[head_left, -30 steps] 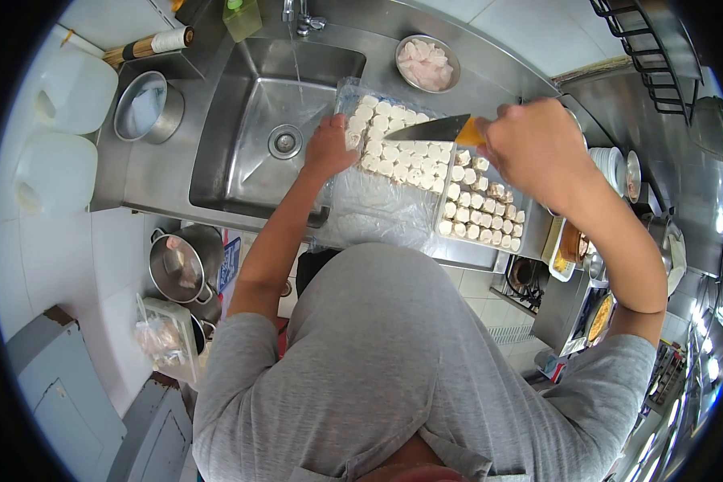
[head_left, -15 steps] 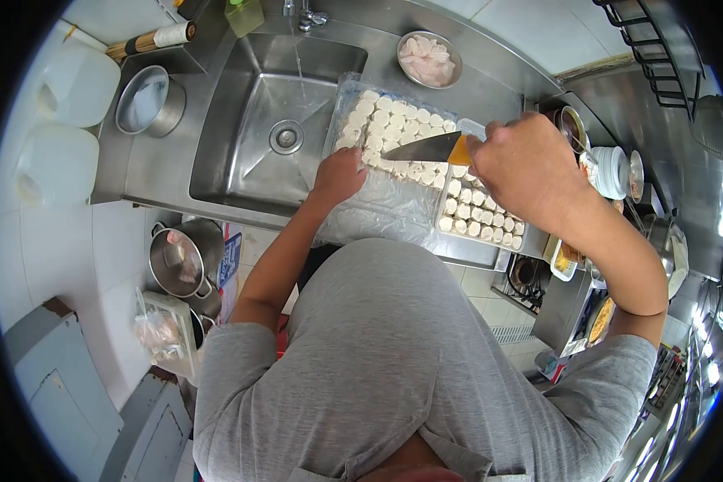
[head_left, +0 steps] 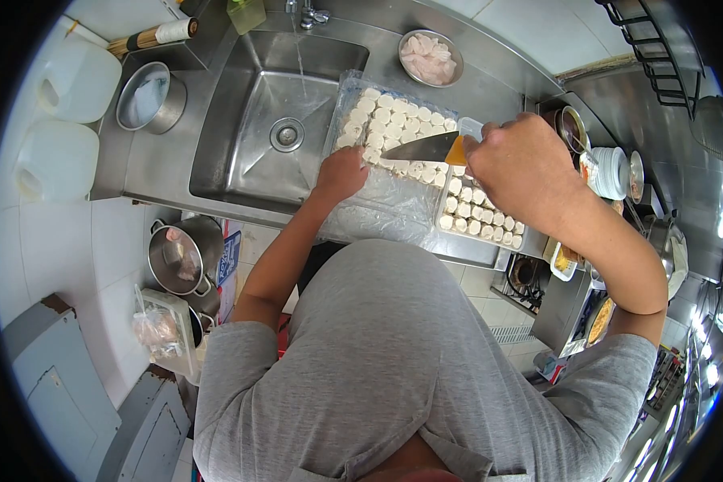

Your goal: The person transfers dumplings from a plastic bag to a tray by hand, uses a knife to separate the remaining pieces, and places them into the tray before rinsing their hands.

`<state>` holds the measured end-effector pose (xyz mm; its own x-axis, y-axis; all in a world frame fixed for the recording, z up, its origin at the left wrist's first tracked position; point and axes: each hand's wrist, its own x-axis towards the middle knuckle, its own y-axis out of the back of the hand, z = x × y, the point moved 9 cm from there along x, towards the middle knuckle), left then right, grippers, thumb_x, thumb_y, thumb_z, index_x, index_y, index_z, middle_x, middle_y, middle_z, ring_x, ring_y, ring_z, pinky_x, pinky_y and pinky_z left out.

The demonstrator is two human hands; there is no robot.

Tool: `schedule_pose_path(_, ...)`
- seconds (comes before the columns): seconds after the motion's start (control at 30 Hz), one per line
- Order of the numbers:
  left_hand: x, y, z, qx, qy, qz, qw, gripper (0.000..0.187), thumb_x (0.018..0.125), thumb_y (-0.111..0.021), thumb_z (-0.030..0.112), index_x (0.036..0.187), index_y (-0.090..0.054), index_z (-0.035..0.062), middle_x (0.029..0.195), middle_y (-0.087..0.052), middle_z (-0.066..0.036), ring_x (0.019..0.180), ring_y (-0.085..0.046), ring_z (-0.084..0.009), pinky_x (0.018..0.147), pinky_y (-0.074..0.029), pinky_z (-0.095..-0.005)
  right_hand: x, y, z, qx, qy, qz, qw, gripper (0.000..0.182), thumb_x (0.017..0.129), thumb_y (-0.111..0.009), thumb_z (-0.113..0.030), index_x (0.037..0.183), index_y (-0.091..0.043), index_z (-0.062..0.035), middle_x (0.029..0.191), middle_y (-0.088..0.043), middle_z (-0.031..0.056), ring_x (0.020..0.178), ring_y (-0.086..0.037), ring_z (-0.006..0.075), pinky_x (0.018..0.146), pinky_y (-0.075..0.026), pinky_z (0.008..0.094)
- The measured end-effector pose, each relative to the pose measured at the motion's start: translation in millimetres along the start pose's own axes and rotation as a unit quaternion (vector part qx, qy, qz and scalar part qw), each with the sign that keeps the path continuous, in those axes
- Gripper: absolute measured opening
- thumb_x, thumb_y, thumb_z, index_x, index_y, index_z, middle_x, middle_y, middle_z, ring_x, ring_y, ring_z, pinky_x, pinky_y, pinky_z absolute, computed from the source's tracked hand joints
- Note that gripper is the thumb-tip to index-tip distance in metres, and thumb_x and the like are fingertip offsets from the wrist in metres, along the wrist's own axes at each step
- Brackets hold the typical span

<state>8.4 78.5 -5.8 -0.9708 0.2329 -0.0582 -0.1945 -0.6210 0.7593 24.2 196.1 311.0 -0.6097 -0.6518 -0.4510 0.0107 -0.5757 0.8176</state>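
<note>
My right hand [head_left: 524, 167] is wrapped round the orange handle of a knife [head_left: 426, 149]. The blade points left over rows of round white pieces [head_left: 402, 120] that lie on plastic film beside the sink. At the lower left edge of these rows is my left hand [head_left: 343, 171], its fingers closed; whether they pinch a piece is too small to tell. Crumpled clear film [head_left: 381, 213] spreads below the pieces. A tray [head_left: 480, 215] with more white pieces sits under and below my right wrist.
Water runs into the steel sink [head_left: 257, 161] on the left. Behind the pieces stands a bowl of pale meat [head_left: 430, 59]. A metal pot [head_left: 151, 98] is left of the sink, and stacked white dishes [head_left: 610, 173] are at the right. A large pot [head_left: 186, 257] stands lower left.
</note>
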Motion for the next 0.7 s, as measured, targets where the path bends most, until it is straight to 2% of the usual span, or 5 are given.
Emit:
schedule_pose_path(0.03,-0.1,0.2,-0.2,-0.002,0.000,0.003,1.000,0.030,0.088,-0.073,0.024,0.107,-0.064,0.0027,0.098,-0.069,-0.020,0.097,-0.068,-0.0397,0.084,-0.054,-0.0506,-0.7,3.2,-0.4,-0.001,0.001,0.026,1.000,0.007,0.076,-0.070,-0.006,0.074,-0.076,-0.0034,0.073,-0.073,0.0144,0.072,-0.076,0.0271,0.062,-0.059,0.0385)
schedule_pose_path(0.23,0.4,-1.3,-1.3,-0.003,0.001,0.003,1.000,0.030,0.088,-0.073,0.025,0.106,-0.064,0.0024,0.097,-0.069,-0.019,0.097,-0.068,-0.0395,0.084,-0.054,-0.0504,0.1,8.9,-4.9,0.008,0.018,0.037,0.999,0.007,0.076,-0.071,-0.007,0.072,-0.077,-0.0060,0.073,-0.073,0.0125,0.072,-0.076,0.0263,0.060,-0.059,0.0369)
schedule_pose_path(0.7,1.9,-1.1,-0.9,-0.003,0.007,-0.001,1.000,0.028,0.089,-0.073,0.026,0.100,-0.063,0.0016,0.096,-0.069,-0.019,0.096,-0.068,-0.0395,0.083,-0.054,-0.0504,1.5,6.7,-4.0,0.007,0.017,0.041,0.999,0.007,0.074,-0.070,-0.006,0.071,-0.076,-0.0049,0.072,-0.073,0.0132,0.071,-0.075,0.0268,0.061,-0.060,0.0375)
